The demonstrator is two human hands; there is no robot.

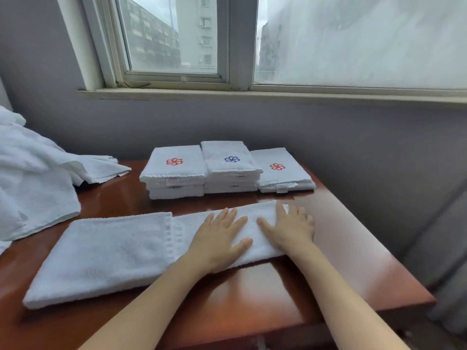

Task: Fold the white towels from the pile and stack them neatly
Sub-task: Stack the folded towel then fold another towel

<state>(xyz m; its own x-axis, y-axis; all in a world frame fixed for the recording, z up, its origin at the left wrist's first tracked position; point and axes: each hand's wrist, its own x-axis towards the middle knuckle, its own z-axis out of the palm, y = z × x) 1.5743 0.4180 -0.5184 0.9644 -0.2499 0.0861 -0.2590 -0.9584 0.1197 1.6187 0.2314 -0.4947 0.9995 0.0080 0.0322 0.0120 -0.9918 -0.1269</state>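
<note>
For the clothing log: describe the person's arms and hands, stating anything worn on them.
The left hand and right hand are bare, with no gloves, rings or bracelets to be seen. The left forearm and right forearm are also uncovered. No sleeve, cuff or watch shows anywhere up to the picture's lower edge. No markings are visible.

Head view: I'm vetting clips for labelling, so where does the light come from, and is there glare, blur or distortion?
Head view: daylight enters through the window behind the table; a pale sheen washes the table's right side; soft shadows lie under the forearms; the window frame leans, from the wide angle; the folded stacks look sharp.
</note>
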